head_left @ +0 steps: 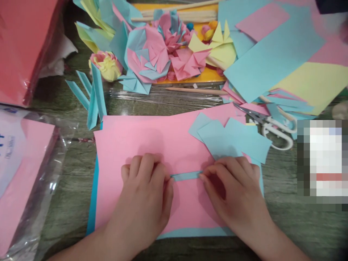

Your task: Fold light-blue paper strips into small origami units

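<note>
While both wrists reach in from the near edge, the left hand (145, 195) pinches one end of a narrow blue strip (187, 176) between thumb and fingertips, and the right hand (239, 192) pinches the other end just as narrowly. The strip lies between the two hands, tilted slightly up toward the right, over a large pink sheet (130, 141). Blue edges of paper show from under that sheet, on the dark wood-grained desk (65, 203). Just beyond the right hand I can see blue scraps (225, 136) overlapping the sheet's far right corner, with white-handled scissors (265, 120) lying next to them, blades pointing up and left. Past the sheet's far left corner stand out some folded blue strips (95, 96). Farther back, folded paper flowers (152, 54) in pink, blue and yellow crowd over an orange-yellow board (197, 77), with thin wires (168, 98) and a wooden stick (195, 90) on the near side. Loose coloured sheets (274, 54) spread at the far right; at the left lie a red pack (24, 43) and a pink pack (29, 145), both in clear plastic.
</note>
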The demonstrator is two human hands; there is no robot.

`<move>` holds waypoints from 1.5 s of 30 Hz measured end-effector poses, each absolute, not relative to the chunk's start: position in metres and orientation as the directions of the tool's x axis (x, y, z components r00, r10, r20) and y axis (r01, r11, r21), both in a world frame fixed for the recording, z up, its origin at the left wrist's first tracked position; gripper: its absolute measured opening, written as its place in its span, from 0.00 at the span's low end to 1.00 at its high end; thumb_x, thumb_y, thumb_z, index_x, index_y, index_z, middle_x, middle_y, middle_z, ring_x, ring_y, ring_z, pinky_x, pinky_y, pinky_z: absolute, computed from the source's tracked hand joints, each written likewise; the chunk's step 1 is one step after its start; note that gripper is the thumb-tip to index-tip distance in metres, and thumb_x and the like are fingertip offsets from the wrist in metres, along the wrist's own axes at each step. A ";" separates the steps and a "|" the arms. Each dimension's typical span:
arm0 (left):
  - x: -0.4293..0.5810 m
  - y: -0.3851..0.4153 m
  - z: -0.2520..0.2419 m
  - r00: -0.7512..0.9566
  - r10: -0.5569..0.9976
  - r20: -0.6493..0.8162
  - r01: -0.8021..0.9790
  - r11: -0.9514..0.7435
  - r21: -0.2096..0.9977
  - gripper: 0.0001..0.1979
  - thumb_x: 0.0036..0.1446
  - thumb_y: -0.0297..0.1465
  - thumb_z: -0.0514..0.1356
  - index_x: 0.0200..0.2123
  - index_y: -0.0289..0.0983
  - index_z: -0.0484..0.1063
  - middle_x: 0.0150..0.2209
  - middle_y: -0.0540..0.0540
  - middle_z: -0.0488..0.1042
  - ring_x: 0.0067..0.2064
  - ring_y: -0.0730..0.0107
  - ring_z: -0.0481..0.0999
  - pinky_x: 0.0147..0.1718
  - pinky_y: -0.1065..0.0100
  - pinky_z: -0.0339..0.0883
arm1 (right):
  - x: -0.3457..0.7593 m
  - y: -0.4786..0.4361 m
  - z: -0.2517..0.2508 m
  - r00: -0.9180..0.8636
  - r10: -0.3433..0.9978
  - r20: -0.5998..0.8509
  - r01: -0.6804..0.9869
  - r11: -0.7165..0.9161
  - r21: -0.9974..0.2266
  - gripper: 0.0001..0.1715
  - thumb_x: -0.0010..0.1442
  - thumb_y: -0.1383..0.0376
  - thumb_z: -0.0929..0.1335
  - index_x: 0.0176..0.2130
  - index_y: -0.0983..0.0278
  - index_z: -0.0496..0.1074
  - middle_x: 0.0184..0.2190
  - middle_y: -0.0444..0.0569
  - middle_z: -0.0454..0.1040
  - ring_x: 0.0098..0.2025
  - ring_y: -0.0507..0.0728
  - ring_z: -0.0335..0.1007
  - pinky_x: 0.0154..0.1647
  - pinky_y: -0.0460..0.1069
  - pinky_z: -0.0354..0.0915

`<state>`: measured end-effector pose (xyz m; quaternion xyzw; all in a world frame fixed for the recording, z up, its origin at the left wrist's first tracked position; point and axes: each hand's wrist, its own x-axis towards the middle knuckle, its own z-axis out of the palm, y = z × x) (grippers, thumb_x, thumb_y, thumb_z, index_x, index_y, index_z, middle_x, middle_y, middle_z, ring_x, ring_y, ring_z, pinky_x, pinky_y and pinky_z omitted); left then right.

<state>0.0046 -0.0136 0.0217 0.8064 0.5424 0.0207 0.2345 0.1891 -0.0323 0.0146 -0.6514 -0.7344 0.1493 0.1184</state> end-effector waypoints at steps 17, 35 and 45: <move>0.004 -0.011 0.022 0.404 0.896 -0.184 0.878 -0.324 0.353 0.05 0.51 0.30 0.52 0.26 0.35 0.65 0.37 0.41 0.60 0.39 0.58 0.58 0.32 0.58 0.52 | 0.187 -0.033 0.012 -0.160 0.987 -0.017 0.913 0.141 -0.384 0.03 0.52 0.67 0.64 0.30 0.63 0.67 0.29 0.47 0.66 0.33 0.57 0.57 0.31 0.53 0.49; 0.001 -0.009 0.020 0.393 0.894 -0.214 0.887 -0.307 0.345 0.06 0.51 0.32 0.52 0.28 0.37 0.65 0.39 0.42 0.60 0.39 0.58 0.56 0.32 0.58 0.52 | 0.187 -0.034 0.012 -0.188 0.981 -0.041 0.927 0.163 -0.337 0.04 0.53 0.67 0.63 0.33 0.62 0.64 0.36 0.50 0.63 0.35 0.57 0.54 0.32 0.53 0.49; 0.001 -0.010 0.017 0.401 0.896 -0.193 0.872 -0.308 0.380 0.08 0.54 0.31 0.52 0.36 0.45 0.69 0.39 0.44 0.59 0.39 0.60 0.56 0.32 0.59 0.51 | 0.189 -0.037 0.009 -0.203 0.977 -0.065 0.925 0.169 -0.341 0.16 0.49 0.73 0.64 0.37 0.56 0.65 0.37 0.47 0.62 0.37 0.58 0.52 0.33 0.52 0.48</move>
